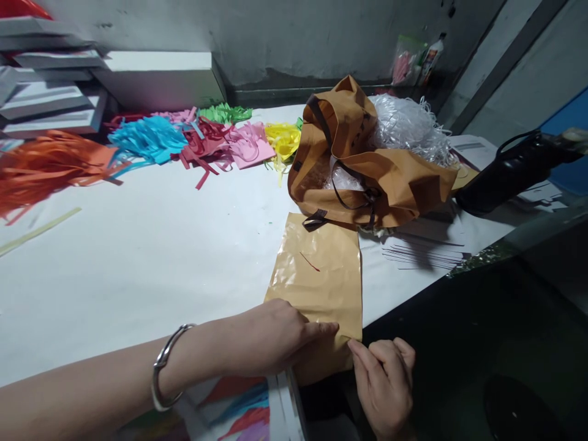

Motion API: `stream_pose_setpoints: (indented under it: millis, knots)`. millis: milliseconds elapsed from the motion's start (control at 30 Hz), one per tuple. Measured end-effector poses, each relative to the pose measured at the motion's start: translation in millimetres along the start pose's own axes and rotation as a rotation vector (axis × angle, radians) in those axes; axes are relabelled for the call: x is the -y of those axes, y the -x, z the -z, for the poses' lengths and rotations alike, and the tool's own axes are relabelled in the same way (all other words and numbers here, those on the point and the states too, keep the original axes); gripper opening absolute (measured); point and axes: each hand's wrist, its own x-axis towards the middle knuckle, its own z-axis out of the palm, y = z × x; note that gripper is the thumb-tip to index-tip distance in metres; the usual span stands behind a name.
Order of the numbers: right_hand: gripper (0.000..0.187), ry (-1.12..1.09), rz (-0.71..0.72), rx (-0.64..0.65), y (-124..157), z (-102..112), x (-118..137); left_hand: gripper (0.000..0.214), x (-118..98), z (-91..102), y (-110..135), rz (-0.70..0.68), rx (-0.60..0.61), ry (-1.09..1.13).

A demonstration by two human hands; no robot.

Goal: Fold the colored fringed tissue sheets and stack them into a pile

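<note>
Bright tabletop (138, 257), glare on gold sheet (316, 269); right side dim, edges warped.

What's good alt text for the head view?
The left hand presses the near edge of a glossy gold sheet on a white table while the right hand pinches its near corner. Behind lie a brown fabric bag of white shredded filler and fanned coloured paper strips.

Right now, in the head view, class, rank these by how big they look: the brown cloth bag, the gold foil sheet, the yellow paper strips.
1. brown cloth bag, plainly largest.
2. gold foil sheet, nearer the camera, which flatters it.
3. yellow paper strips, smallest, but farther back, so true size is unsure.
</note>
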Motion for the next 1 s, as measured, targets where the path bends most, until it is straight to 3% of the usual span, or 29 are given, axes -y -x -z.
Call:
stream_pose_setpoints:
  millis: [133, 333, 467, 600, 800, 1000]
  knots:
    - [0.017, -0.017, 0.007, 0.02, 7.8, 1.2, -2.7, 0.049, -2.2, 4.2, -0.9, 0.001, 0.128, -0.072]
    - [0.018, -0.191, -0.022, -0.123, 4.0, 15.8, 3.8, 0.049, -3.5, 3.4, -1.2, -0.018, 0.08, -0.091]
    - [0.019, -0.403, -0.194, -0.249, -5.9, 25.5, 19.0, 0.047, 0.6, 6.3, 2.7, -0.014, 0.056, -0.018]
    - [0.012, -0.723, -0.485, -0.367, -22.0, 28.1, 32.4, 0.038, 4.5, 28.7, 22.5, 0.068, -0.063, 0.036]
    - [0.004, -1.216, -0.477, 0.01, -80.8, 28.9, 46.7, 0.027, 0.9, 72.1, 81.4, 0.283, -0.455, -0.033]
    - [0.011, -1.323, -0.319, 0.369, -157.5, 3.3, 98.8, 0.024, -4.0, 73.1, 140.5, 0.438, -0.721, -0.093]
